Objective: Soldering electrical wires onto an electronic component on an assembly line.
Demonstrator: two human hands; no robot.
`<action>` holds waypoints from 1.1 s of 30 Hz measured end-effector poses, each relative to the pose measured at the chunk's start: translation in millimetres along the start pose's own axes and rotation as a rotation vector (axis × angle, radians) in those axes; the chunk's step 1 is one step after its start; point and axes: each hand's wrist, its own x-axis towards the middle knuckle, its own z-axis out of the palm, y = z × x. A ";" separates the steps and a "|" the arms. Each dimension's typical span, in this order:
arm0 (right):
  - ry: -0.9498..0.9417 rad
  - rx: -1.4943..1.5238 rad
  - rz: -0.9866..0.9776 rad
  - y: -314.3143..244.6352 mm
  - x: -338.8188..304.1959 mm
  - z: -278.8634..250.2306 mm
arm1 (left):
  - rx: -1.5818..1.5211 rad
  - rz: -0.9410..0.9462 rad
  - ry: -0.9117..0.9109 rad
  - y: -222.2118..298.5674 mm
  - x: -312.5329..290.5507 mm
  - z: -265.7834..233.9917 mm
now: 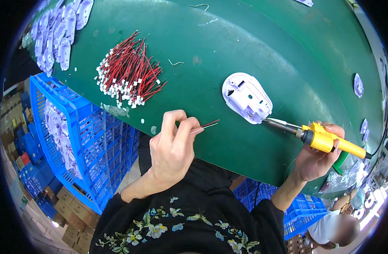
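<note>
My left hand (173,144) is closed, pinching a thin red and pale wire lead (210,124) over the near part of the green table (202,89). In my right hand (313,163) is a yellow soldering iron (323,138) with a dark metal barrel and a thin feed tube alongside. Its tip reaches the lower right end of a white oval plastic housing (250,98); whether they touch I cannot tell. The housing lies with its slots and holes facing up. Beyond my left hand sits a heap of red and black wire leads (132,70) with white connectors.
White plastic shells (63,31) are piled at the far left edge. Below them stands a blue crate (86,139) holding more shells. Bits of wire (175,63) lie on the table. Several small white parts (358,85) and a clear plastic bag (340,181) are at right. Another person (325,226) is at lower right.
</note>
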 end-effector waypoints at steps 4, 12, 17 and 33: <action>-0.017 -0.006 -0.002 -1.7 -1.6 -1.2 | -0.019 0.084 -0.033 1.4 12.8 -3.7; -0.036 -0.003 -0.037 1.9 2.0 -5.7 | -0.137 0.314 -0.089 14.9 34.5 8.4; -0.057 0.055 -0.020 1.0 3.8 -6.0 | -0.173 0.286 -0.099 16.5 32.4 14.7; -0.117 -0.055 -0.009 3.7 5.1 -8.4 | -0.422 0.307 0.088 8.1 37.3 34.5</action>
